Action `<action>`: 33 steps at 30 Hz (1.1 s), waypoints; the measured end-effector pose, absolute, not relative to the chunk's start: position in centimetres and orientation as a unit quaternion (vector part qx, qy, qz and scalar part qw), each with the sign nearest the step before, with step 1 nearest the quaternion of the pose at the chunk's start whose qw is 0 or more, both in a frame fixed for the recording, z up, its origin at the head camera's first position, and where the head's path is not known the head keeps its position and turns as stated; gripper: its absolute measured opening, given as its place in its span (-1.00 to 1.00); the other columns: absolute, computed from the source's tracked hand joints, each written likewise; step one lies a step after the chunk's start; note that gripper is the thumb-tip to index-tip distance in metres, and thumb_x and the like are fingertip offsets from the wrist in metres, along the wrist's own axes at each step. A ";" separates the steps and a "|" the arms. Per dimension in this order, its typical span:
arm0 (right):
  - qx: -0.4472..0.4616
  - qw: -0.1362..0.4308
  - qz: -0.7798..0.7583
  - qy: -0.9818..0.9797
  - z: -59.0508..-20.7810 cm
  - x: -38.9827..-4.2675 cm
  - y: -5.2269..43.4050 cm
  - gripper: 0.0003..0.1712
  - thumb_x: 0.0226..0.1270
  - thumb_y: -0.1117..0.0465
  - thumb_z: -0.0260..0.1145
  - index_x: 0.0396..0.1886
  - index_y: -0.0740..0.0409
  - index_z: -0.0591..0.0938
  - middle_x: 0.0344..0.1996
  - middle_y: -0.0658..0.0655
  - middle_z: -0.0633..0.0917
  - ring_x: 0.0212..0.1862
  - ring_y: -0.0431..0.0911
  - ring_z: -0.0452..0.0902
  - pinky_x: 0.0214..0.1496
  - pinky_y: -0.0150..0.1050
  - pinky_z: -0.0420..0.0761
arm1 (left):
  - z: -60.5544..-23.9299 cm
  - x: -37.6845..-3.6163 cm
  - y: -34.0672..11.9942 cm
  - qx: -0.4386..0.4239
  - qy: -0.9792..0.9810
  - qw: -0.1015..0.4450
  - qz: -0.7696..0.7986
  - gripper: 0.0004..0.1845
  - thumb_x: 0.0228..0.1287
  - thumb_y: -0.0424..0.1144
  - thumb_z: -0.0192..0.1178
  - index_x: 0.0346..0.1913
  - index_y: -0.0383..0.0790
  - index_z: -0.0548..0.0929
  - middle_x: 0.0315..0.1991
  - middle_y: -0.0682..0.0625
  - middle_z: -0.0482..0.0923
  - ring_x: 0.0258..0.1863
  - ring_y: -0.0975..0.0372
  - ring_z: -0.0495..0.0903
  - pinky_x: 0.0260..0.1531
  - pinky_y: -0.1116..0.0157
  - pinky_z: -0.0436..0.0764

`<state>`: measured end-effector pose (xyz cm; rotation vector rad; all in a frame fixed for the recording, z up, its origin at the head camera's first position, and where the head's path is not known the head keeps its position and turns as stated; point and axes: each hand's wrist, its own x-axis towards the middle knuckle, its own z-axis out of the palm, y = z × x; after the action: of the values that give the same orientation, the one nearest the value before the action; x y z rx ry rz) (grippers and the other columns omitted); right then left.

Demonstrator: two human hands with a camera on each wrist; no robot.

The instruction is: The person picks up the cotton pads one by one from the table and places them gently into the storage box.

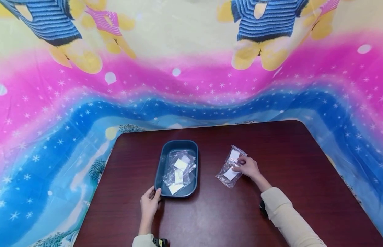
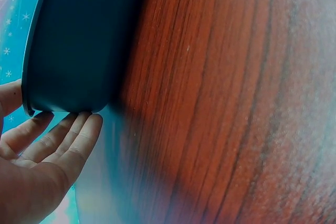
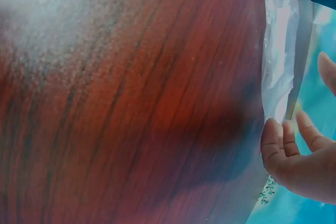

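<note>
A dark blue-grey rectangular tray (image 1: pixel 194 181) stands left of the table's middle, with several clear plastic bags holding white cards (image 1: pixel 178 176) inside. My left hand (image 1: pixel 149 203) grips its near left corner, thumb at the rim. In the left wrist view, fingers of the left hand (image 2: pixel 52 156) press the tray's outer wall (image 2: pixel 79 51). To the right lie clear plastic bags with white cards (image 1: pixel 230 174), end to end or overlapping. Over their right edge is my right hand (image 1: pixel 249 167). The right wrist view shows the right hand (image 3: pixel 302 156) with fingertips touching a bag (image 3: pixel 278 51), thumb apart.
The reddish-brown wooden table (image 1: pixel 204 219) has rounded far corners. Behind and beside it hangs a colourful printed cloth (image 1: pixel 191 79) with bears and snowflakes. Bare tabletop lies between the tray and the bags on the right.
</note>
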<state>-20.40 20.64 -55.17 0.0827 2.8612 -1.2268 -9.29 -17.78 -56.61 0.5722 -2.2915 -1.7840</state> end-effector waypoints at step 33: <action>-0.009 0.043 -0.254 0.966 -56.1 -20.7 19.9 -0.51 -0.47 0.12 0.58 -0.52 0.32 0.56 -0.51 0.21 0.62 -0.35 0.15 0.47 -0.20 -0.01 0.42 | -57.3 -9.0 -18.0 0.137 -0.743 0.150 -0.638 -0.53 0.19 -0.22 0.22 -0.01 -0.59 0.50 -0.18 -0.45 0.54 -0.23 0.03 0.61 -0.41 0.26 0.67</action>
<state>-20.66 19.90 -56.15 -0.0273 2.9546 -0.7783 -8.99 -18.00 -57.28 0.3931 -2.1331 -1.8326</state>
